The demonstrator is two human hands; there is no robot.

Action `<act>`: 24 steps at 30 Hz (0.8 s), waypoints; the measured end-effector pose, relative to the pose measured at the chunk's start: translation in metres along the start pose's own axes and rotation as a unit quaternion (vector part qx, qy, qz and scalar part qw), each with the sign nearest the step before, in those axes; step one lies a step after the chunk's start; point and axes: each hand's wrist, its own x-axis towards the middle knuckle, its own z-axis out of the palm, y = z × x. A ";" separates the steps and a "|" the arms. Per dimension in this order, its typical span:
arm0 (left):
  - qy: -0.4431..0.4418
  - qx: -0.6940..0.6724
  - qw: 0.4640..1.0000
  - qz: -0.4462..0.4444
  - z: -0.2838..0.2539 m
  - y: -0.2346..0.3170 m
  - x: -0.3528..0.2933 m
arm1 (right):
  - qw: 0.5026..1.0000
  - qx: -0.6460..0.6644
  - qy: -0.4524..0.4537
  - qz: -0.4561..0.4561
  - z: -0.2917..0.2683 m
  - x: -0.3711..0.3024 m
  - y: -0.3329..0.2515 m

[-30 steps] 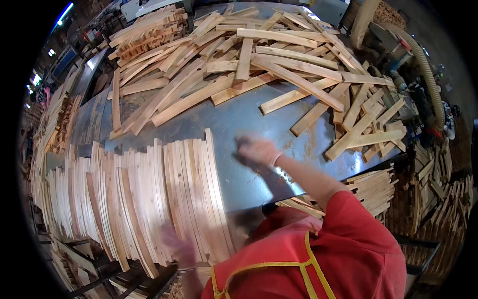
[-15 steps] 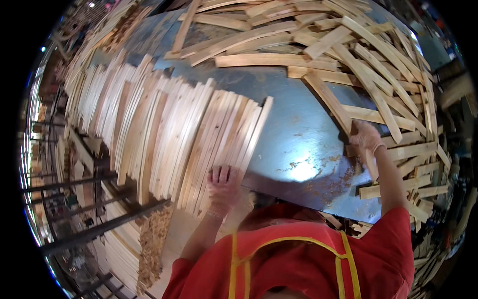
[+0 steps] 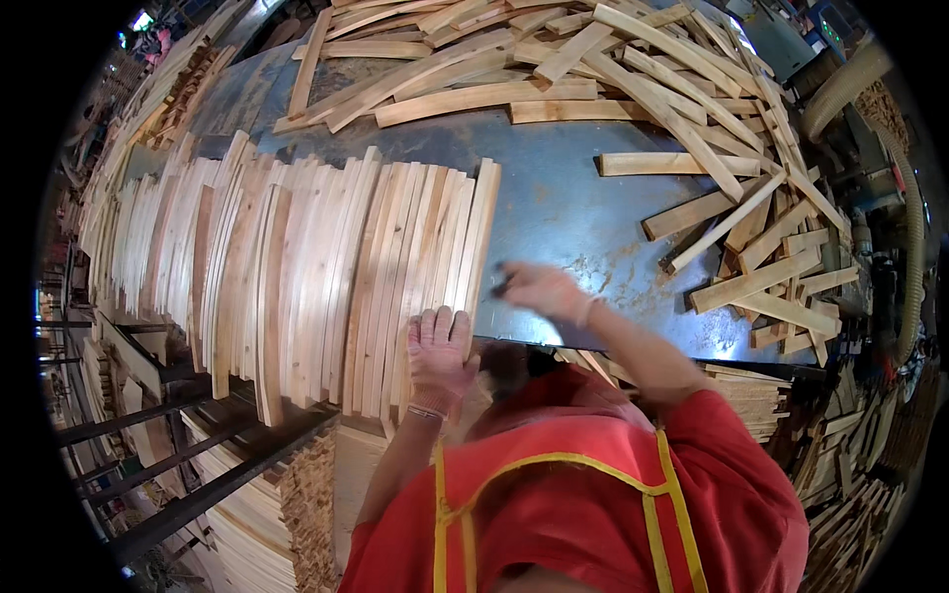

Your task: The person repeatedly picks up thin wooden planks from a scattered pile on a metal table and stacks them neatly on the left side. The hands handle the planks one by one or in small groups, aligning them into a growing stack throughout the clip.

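My left hand (image 3: 440,356) lies flat with its fingers stretched out, on the near end of a long row of pale wooden strips (image 3: 326,267). The strips stand packed side by side at the left of the metal table. Just right of the row's last strip (image 3: 479,232), my right hand (image 3: 546,293) hovers over the bare metal, smeared by motion. A small dark patch shows at its fingertips, too blurred to name. Both hands seem to wear thin pale gloves.
A loose heap of wooden strips (image 3: 554,99) curves around the table's far and right sides. One narrow strip (image 3: 727,223) lies slantwise on it. Dark metal bars (image 3: 213,479) jut out at the lower left, beside stacked wood (image 3: 314,494). A ribbed hose (image 3: 911,257) hangs far right.
My right hand has come left from the heap to beside the row. The slanting strip it touched has left its place; a narrow strip now lies across the right heap. My left hand stays on the row.
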 end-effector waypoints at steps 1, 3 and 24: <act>-0.012 0.006 1.000 -0.006 0.000 -0.005 -0.004 | 0.995 -0.037 0.042 0.088 -0.035 -0.011 -0.019; -0.033 0.011 0.999 -0.005 -0.002 -0.003 -0.003 | 0.902 -0.402 0.135 0.084 -0.116 -0.025 0.020; -0.096 -0.133 0.980 0.115 0.040 0.161 0.108 | 0.816 -0.443 0.369 0.045 -0.232 -0.010 0.071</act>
